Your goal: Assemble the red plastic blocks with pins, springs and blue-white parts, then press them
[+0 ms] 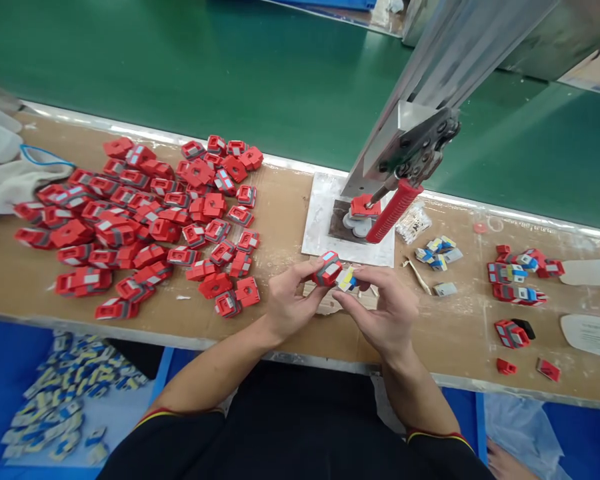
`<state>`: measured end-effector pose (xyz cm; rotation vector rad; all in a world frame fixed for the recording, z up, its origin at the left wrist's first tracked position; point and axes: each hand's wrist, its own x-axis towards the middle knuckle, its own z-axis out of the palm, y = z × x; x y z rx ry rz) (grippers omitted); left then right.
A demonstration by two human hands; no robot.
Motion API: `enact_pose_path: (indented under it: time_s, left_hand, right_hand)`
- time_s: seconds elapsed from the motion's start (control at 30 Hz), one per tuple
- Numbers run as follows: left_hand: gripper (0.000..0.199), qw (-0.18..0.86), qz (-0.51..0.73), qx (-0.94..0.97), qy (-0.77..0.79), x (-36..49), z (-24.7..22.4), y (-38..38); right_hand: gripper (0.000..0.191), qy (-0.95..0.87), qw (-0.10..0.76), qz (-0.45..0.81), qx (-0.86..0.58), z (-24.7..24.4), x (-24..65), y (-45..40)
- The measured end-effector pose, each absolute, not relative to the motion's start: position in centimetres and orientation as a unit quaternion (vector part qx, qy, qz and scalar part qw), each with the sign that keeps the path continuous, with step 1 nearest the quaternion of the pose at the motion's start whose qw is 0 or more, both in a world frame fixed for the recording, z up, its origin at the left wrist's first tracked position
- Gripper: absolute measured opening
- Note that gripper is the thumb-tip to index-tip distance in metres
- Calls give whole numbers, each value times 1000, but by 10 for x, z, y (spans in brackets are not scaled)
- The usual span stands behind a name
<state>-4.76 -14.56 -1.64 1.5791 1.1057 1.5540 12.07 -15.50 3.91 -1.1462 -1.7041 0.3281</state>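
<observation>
My left hand (293, 300) is closed on a red plastic toy vehicle part (329, 269) with grey and pale patches. In my right hand (385, 303) a small white, yellow and blue plastic part (347, 279) is pinched between thumb and fingers. The two parts are close together, and I cannot tell whether they touch. Just beyond my hands stands a hand press with a red handle (395, 212). Another red part (364, 205) lies under its tip, on the round grey supports of the white base plate (313, 227).
Many red parts (115, 230) are heaped on the left of the bench. Cotton swabs (414, 224) and several white-blue-yellow parts (436, 253) lie right of the press. Finished-looking red pieces (519, 293) sit farther right. A blue bin (0, 360) holds more small parts; another person's hand (505, 463) shows lower right.
</observation>
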Motion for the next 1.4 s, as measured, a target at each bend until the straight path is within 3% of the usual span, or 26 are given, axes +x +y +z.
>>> enact_pose_path:
  time_s: [0.17,0.3,0.4,0.57,0.7,0.83,0.93,1.07,1.27,1.4]
  left_hand:
    - [35,191,600,671,392,-49,-21,-147]
    - [42,171,595,679,396,-51,-26,-152]
    - [52,173,605,680,377,-52,-24,-151]
    - [55,333,645,627,283,-49,-18,-143]
    - [54,436,640,553,306,-48,-17,-141]
    - [61,482,627,522,319,-54,-10,-141]
    - [60,457,643,553,270,-58,-4,-140]
    - [56,396,636,630,208,-58,2,-140]
    - [47,282,560,739,247,-50,6,-146]
    - [56,251,555,753,250,-44,10,-153]
  right_hand:
    - [25,-728,490,96,-470,40,118,-157]
    - [21,-733,490,131,-453,43,120,-157]
    - [28,-745,492,104,-439,42,121,-155]
    - [51,-752,497,-50,-431,32,117,-155]
    - [46,-757,493,-117,-412,25,115,-156]
    - [48,-774,498,-72,-385,23,119,-158]
    - [56,-740,549,9,-389,23,122,-159]
    - [74,-713,551,140,-410,23,121,-162]
    - [64,-655,619,167,-399,31,110,-165]
    - [54,-610,663,171,-398,37,106,-162]
